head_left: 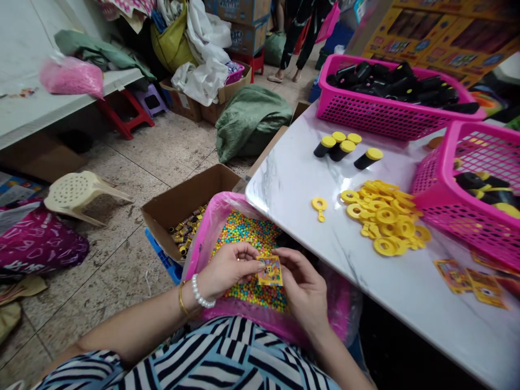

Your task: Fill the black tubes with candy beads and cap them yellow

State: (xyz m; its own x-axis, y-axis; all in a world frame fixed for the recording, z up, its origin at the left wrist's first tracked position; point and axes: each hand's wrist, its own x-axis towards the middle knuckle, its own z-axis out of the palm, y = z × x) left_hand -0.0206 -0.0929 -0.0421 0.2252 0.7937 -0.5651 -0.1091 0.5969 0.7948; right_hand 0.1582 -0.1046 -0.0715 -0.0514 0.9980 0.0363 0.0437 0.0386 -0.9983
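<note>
A small yellow printed label (271, 272) is held up between my two hands. My left hand (227, 268), with a pearl bracelet at the wrist, pinches its left side with the thumb on top. My right hand (304, 287) is closed at its right edge, with the fingers curled partly behind it. Below both hands lies a pink tub (198, 246) lined with clear plastic. Many small coloured balls (244, 227) fill it. Just left of the tub, a cardboard box (170, 208) holds small yellow-and-dark printed pieces (187, 230).
On the white table (309, 227) at right are yellow ring-shaped pieces (385, 216), black tubes with yellow caps (368, 158), printed labels (453, 275), and pink baskets (365, 108) of black tubes. A cream stool (77, 189) stands left; a person (298, 40) stands at the back.
</note>
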